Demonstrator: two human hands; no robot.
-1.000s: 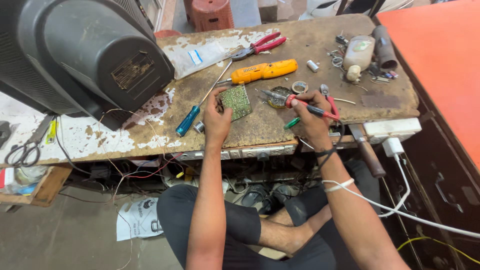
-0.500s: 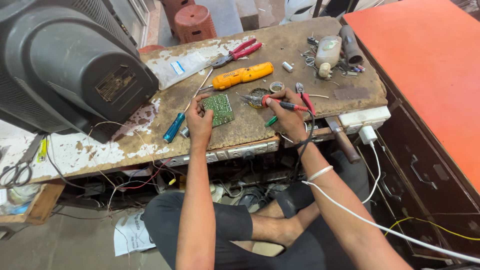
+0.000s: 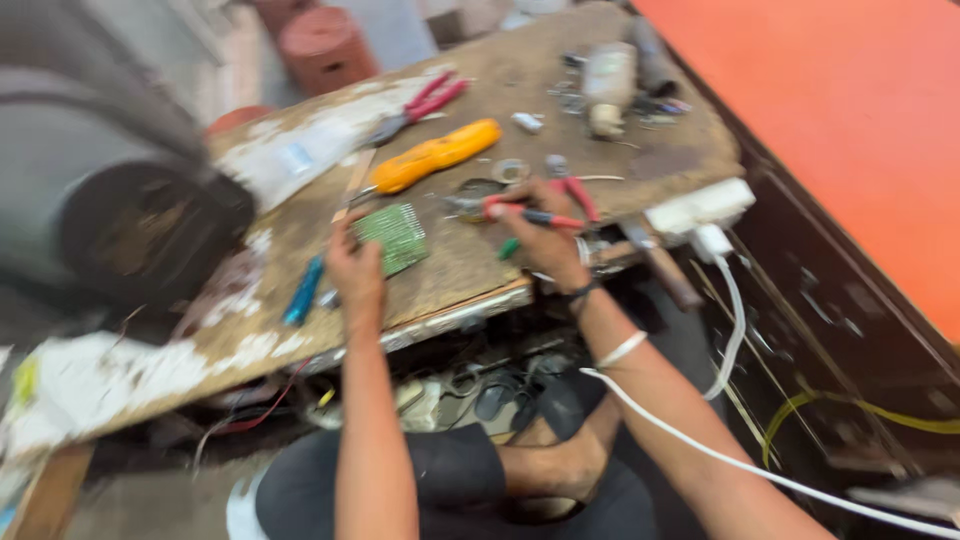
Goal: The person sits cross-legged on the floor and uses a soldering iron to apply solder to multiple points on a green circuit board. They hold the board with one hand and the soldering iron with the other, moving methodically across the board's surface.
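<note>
Your left hand (image 3: 355, 272) is pinned down on the near-left edge of the green circuit board (image 3: 393, 236), fingers pressed flat on it so it stays put on the worn wooden bench (image 3: 480, 270). Your right hand (image 3: 545, 240) is closed around a red-handled tool (image 3: 530, 212) whose tip points toward 9 o'clock, at the board, but stops short of it, so I'd say the actual work on the board hasn't landed yet: board braced, tool gripped, contact left to make. The frame is blurry, so I can't tell what kind of tip it has. From the board, the orange-handled tool (image 3: 432, 156) lies at about 1 o'clock, the red pliers (image 3: 420, 105) farther out the same way, and a blue screwdriver (image 3: 303, 291) sits at 8 o'clock. A white power strip (image 3: 698, 206) hangs off the bench edge at 3 o'clock.
</note>
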